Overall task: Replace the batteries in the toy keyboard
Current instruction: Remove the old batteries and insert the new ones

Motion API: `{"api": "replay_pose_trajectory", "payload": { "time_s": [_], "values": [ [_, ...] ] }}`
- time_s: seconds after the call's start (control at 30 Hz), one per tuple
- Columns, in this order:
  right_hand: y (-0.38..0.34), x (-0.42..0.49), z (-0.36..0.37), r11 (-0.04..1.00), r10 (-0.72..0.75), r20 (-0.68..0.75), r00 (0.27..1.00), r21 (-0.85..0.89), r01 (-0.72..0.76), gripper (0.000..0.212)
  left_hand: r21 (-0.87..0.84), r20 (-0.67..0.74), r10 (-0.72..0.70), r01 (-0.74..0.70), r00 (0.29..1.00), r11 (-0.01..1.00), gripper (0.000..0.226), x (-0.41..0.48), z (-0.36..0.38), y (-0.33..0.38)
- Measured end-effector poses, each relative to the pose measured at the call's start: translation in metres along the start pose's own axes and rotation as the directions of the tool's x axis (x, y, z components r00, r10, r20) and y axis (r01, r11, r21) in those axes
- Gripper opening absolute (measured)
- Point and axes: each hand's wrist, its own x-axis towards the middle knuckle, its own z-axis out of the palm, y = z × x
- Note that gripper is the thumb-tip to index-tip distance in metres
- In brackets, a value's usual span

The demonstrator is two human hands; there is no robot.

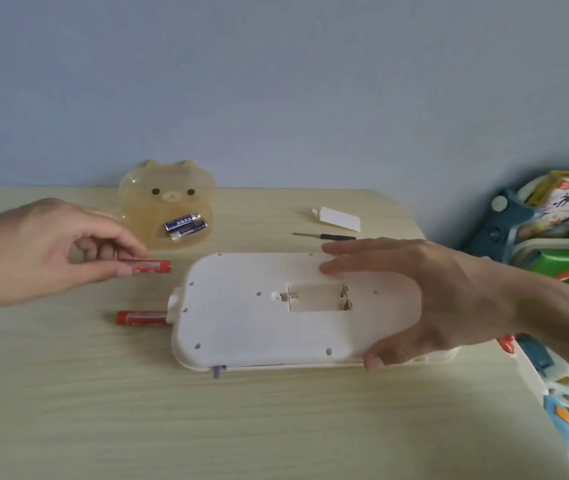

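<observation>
The white toy keyboard [241, 320] lies face down on the table, its battery compartment [317, 296] open and empty. My right hand [432, 299] spans the keyboard's right end, thumb at the near edge and fingers on the far edge. My left hand [44, 251] pinches one red battery [153, 266] just above the table, left of the keyboard. A second red battery [141, 318] rests on the table against the keyboard's left edge. Two blue batteries [186, 225] sit inside a translucent bear-shaped box [167, 188] behind.
The white compartment cover [338, 219] and a small black screwdriver [324, 236] lie at the table's far right. Books and toy boxes [560, 230] are stacked beyond the table's right edge. A blue wall stands behind.
</observation>
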Motion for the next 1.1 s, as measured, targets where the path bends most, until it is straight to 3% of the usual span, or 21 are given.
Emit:
{"api": "replay_pose_trajectory", "payload": {
  "time_s": [0.03,0.17,0.33,0.43,0.6,0.7,0.93,1.1],
  "values": [
    [-0.020,-0.001,-0.007,0.995,-0.098,-0.037,0.995,0.027,0.099,0.102,-0.028,-0.009,-0.003,0.003,1.000,1.000,0.051,0.001,-0.003,0.004],
    [-0.027,0.015,-0.014,0.994,-0.106,0.007,0.994,-0.014,0.106,0.105,-0.084,-0.060,0.014,-0.019,0.998,0.996,0.026,0.008,0.000,0.031],
    [-0.021,0.016,-0.009,0.989,-0.145,-0.034,0.989,0.020,0.145,0.105,-0.108,-0.055,0.002,-0.008,0.998,0.994,0.032,0.025,0.028,0.067],
    [-0.019,0.017,-0.008,0.988,-0.154,-0.032,0.988,0.005,0.154,0.106,-0.151,-0.020,0.082,-0.084,0.996,0.985,0.028,0.040,0.050,0.098],
    [-0.020,0.016,-0.009,0.982,-0.182,-0.043,0.982,0.037,0.183,0.100,-0.201,-0.038,0.150,-0.155,0.988,0.967,0.010,0.059,0.085,0.136],
    [-0.020,0.018,-0.009,0.975,-0.207,-0.053,0.977,0.068,0.211,0.099,-0.174,-0.072,0.152,-0.162,0.986,0.971,0.010,0.065,0.098,0.145],
    [-0.015,0.018,-0.005,0.984,-0.161,-0.056,0.985,0.064,0.164,0.118,-0.026,-0.090,0.155,-0.158,0.984,0.987,0.013,0.066,0.098,0.140],
    [-0.016,0.018,-0.008,0.967,-0.240,-0.052,0.969,0.074,0.244,0.100,-0.001,-0.002,0.234,-0.234,0.972,0.972,0.028,0.069,0.095,0.137]
  ]
}}
